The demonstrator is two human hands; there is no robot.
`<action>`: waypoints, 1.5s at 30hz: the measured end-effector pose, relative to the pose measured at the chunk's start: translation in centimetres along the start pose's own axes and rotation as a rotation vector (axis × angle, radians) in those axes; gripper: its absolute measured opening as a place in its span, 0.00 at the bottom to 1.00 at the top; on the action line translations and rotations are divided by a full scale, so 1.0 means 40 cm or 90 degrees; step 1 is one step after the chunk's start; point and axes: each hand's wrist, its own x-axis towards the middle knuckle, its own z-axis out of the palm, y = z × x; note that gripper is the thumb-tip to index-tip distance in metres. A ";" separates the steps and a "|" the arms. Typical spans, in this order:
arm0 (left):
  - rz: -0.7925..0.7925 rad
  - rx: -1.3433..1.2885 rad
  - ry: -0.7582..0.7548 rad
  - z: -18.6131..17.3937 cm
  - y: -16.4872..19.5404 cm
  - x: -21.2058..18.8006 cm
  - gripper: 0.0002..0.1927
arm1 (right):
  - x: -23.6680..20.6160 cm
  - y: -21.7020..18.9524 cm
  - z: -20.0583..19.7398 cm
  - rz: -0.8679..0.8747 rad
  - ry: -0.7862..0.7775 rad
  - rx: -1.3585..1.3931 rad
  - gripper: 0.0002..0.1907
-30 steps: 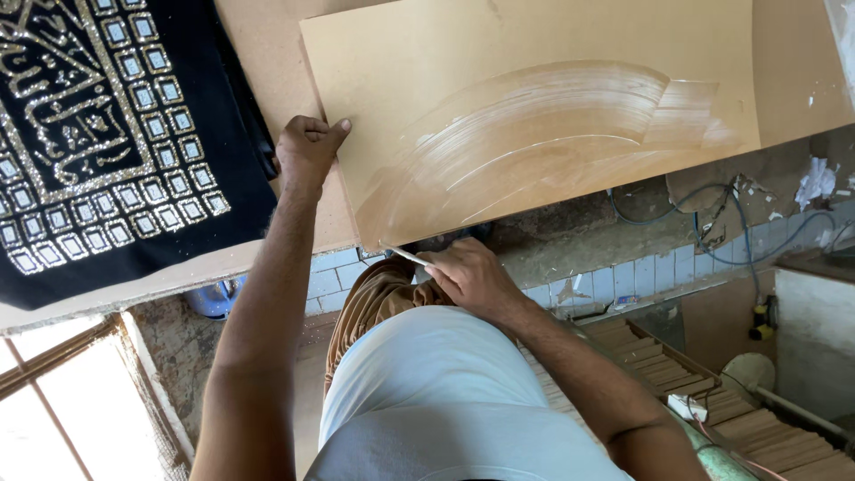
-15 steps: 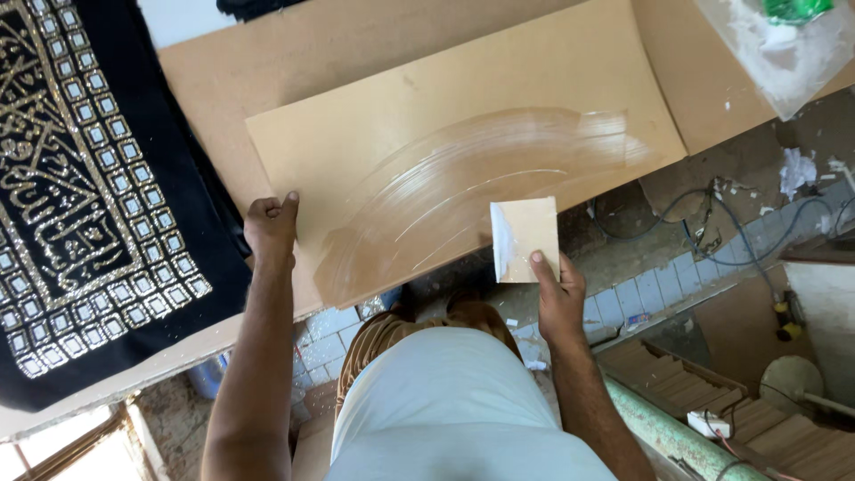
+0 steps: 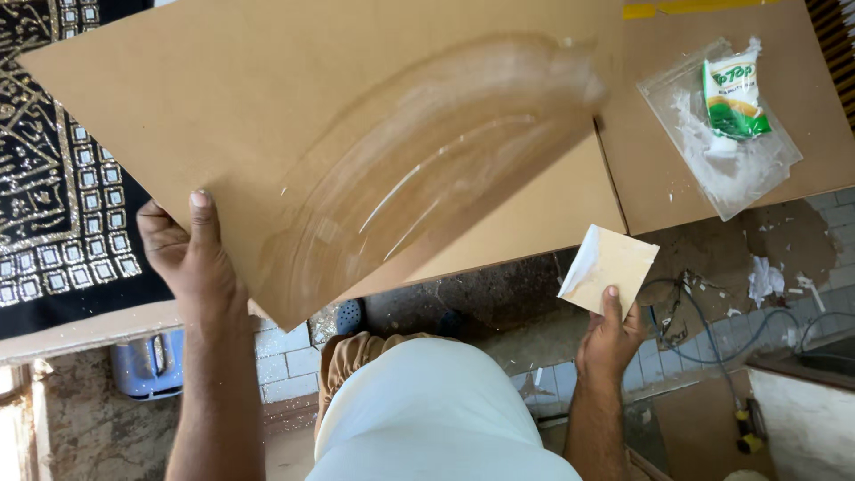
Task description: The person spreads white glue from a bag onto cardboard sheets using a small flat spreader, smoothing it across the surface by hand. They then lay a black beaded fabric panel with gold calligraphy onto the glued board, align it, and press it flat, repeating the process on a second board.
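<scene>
While my left hand [image 3: 191, 258] clamps the near corner of the big brown board [image 3: 294, 134], thumb on top, its wet glue smear [image 3: 427, 178] faces up over the surface [image 3: 712, 191]. My right hand [image 3: 610, 343] pinches a small card scraper [image 3: 610, 267]. I judge the board light, stiff, best gripped at dry edges.

We see soft, even daylight, brightest at the lower left corner, where it washes out. The wet smear on the board [image 3: 427, 169] gives off a pale sheen. Shadows are faint. The board's right edge is motion-blurred; the floor below looks dimmer.
</scene>
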 end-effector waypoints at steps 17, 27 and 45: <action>-0.901 0.312 -0.234 0.242 -0.467 -0.555 0.22 | 0.209 0.044 -0.236 0.139 -0.065 -0.002 0.15; 0.191 0.919 -0.518 0.119 -0.399 -0.139 0.18 | 0.020 0.091 -0.125 0.155 -0.218 -0.081 0.15; -0.057 1.052 -0.748 -0.032 -0.488 0.049 0.42 | -0.297 0.277 0.019 -0.474 -0.366 -0.861 0.22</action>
